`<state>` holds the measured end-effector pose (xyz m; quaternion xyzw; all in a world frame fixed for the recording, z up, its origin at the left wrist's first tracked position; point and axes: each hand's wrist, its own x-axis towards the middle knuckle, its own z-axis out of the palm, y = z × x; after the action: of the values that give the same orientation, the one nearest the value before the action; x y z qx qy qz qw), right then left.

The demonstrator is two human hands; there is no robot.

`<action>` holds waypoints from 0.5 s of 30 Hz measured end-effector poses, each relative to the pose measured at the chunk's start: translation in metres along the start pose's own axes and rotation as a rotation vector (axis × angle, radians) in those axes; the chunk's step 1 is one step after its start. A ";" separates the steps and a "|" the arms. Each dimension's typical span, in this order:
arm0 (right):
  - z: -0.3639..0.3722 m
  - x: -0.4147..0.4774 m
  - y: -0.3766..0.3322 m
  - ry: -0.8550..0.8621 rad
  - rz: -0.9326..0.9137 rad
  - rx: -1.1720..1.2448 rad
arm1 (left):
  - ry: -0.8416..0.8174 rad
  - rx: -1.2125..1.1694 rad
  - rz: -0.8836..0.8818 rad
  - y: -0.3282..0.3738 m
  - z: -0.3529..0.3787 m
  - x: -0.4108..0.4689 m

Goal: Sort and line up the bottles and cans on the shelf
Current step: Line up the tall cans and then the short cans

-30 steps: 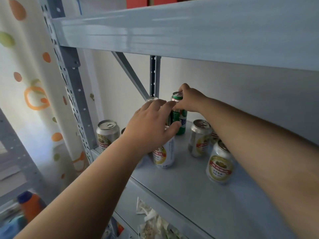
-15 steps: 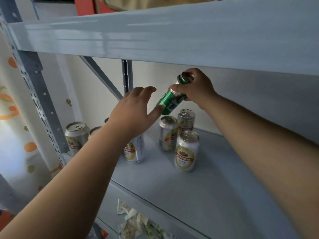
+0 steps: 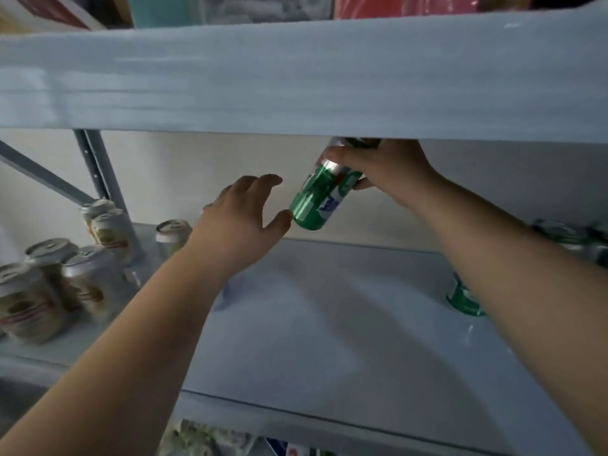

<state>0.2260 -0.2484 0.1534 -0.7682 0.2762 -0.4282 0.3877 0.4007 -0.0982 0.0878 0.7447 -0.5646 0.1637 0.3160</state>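
My right hand (image 3: 388, 171) grips a green can (image 3: 317, 200) by its top and holds it tilted in the air, just under the upper shelf beam. My left hand (image 3: 241, 222) hovers open beside the can's lower end, thumb almost touching it. Several white and gold cans (image 3: 84, 279) stand clustered at the left end of the grey shelf (image 3: 329, 340). More green cans (image 3: 462, 299) stand at the right, partly hidden behind my right forearm.
The upper shelf beam (image 3: 296, 80) hangs low across the view, with boxes and bags above it. A grey upright post (image 3: 98, 169) and a diagonal brace stand at the back left. Packets lie on the shelf below (image 3: 204, 437).
My right hand has carried the green can up and to the right, away from the white cans. My view has swung right, so green cans now show at the right.
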 end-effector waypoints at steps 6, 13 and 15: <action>-0.066 -0.040 0.035 -0.062 -0.019 -0.585 | -0.234 -0.082 0.101 0.067 0.068 -0.016; -0.096 -0.079 0.056 -0.147 -0.133 -1.122 | -0.431 -0.115 0.045 0.110 0.120 -0.034; -0.101 -0.080 0.060 -0.116 -0.203 -1.197 | -0.461 -0.117 0.030 0.116 0.129 -0.035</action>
<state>0.0943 -0.2574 0.1013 -0.8973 0.3726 -0.1910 -0.1396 0.2653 -0.1755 0.0038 0.7344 -0.6413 -0.0387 0.2188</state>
